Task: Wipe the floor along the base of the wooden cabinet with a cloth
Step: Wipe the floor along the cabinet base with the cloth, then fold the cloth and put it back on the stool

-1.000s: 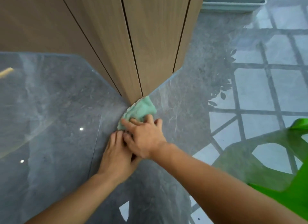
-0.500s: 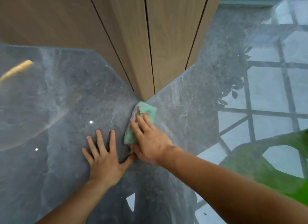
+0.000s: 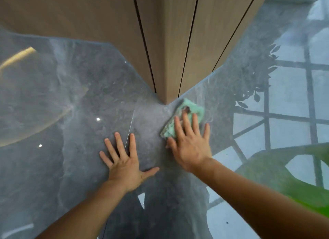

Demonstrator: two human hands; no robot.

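Note:
A light green cloth (image 3: 193, 108) lies on the glossy grey floor (image 3: 74, 100), just right of the wooden cabinet's (image 3: 170, 43) bottom corner. My right hand (image 3: 189, 142) presses flat on the cloth with fingers spread, covering its lower part. My left hand (image 3: 124, 160) rests flat on the bare floor to the left, fingers apart, holding nothing. The cabinet has vertical panel gaps and meets the floor at a pointed corner.
A green object (image 3: 309, 190) sits blurred at the lower right. The floor reflects window bars (image 3: 267, 114) and leaves (image 3: 256, 78) on the right. A thin tile joint (image 3: 130, 128) runs between my hands.
My left hand came off the cloth and spread flat on the floor. My right hand slid the cloth from the cabinet corner to its right side.

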